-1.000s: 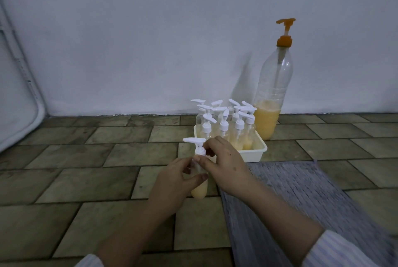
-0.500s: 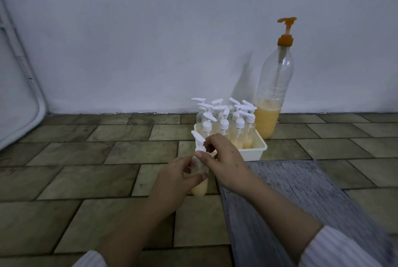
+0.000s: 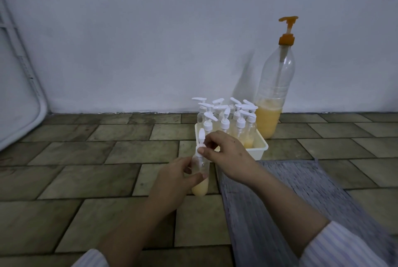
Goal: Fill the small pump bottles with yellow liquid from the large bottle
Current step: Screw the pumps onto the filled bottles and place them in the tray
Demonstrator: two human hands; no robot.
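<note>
Yellow liquid fills the lower third of a small clear pump bottle (image 3: 200, 177) held upright just above the floor tiles (image 3: 86, 178). The left hand (image 3: 172, 182) wraps fingers and thumb round its smooth cylindrical body, while the right hand (image 3: 226, 154) pinches the white plastic pump head (image 3: 201, 137) at the collar with thumb and curled fingers. Just behind, a white rectangular tray (image 3: 261, 148) holds a cluster of similar small pump bottles (image 3: 228, 120), each with a white spout. Beside the tray, against the pale wall, stands the large bottle (image 3: 273, 94), ribbed clear plastic with an orange pump, yellow liquid low inside. A grey ribbed mat (image 3: 301, 191) lies under the right forearm.
</note>
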